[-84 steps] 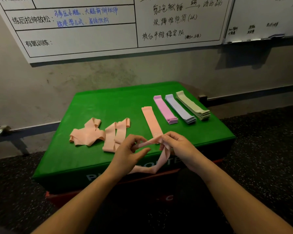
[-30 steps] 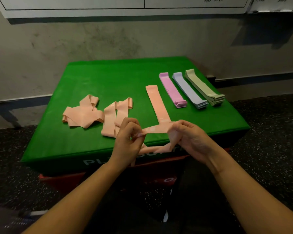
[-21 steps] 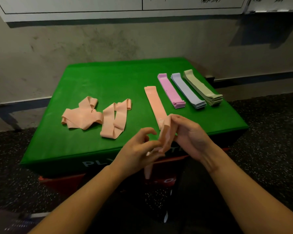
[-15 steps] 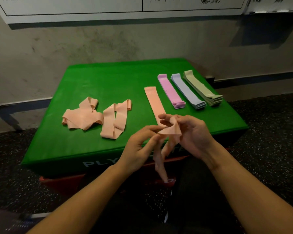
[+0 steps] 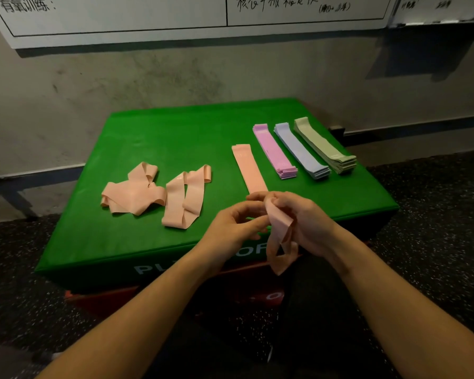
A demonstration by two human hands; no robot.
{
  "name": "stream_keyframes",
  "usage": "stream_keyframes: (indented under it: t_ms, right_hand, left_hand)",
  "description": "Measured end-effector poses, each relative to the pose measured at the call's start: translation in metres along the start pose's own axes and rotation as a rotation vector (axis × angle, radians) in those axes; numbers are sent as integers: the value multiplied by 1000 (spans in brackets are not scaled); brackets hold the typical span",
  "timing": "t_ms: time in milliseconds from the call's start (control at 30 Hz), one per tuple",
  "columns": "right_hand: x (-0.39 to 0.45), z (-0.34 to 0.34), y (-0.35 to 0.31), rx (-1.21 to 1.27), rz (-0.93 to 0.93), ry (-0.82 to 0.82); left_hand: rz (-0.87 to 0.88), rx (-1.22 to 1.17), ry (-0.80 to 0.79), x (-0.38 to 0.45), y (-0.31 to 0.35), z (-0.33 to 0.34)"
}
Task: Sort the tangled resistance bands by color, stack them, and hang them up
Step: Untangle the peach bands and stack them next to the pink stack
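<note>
From the head camera, the peach band (image 5: pixel 280 236) that a second ago was pulled out level between both hands now droops in a twisted loop from the right hand (image 5: pixel 303 220), whose fingers curl round its upper fold. The left hand (image 5: pixel 237 224) has let go of the far end; its fingers are loosely bent, tips just beside the band, and whether they touch it cannot be told. That suggests the band is being turned and untwisted rather than laid down, so this piece is not yet flat enough to stack.

The band hangs over the near edge of the green counter (image 5: pixel 153 138), just short of the single flat peach band (image 5: pixel 249 168). Beyond that lie the pink stack (image 5: pixel 274 151), blue stack (image 5: pixel 301 150) and green stack (image 5: pixel 324 146), side by side. Two tangled peach bands (image 5: pixel 133 191) (image 5: pixel 185 199) wait to the left, well apart from both hands. Nothing is hung yet.
</note>
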State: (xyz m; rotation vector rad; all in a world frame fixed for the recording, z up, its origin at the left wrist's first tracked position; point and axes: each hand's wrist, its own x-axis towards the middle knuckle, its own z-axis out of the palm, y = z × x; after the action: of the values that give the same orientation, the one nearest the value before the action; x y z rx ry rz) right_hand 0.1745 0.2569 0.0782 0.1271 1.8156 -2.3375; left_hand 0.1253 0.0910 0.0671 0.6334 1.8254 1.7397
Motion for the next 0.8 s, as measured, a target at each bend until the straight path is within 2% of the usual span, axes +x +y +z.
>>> stream_keyframes:
  t_ms: [133, 300, 433, 567, 800]
  right_hand:
    - [1, -1, 1, -217, -97, 115]
    - [-5, 1, -2, -349, -124, 120]
    - [-4, 2, 3, -409, -146, 151]
    - [-7, -1, 10, -174, -182, 216]
    - [-21, 0, 17, -397, -406, 268]
  left_hand:
    - [-75, -181, -9, -1, -2, 8]
    - [-119, -252, -92, -3, -5, 5]
    - [-93, -251, -6, -2, -4, 9]
    - [-20, -304, 43, 0, 1, 12]
    - [41, -358, 144, 0, 4, 13]
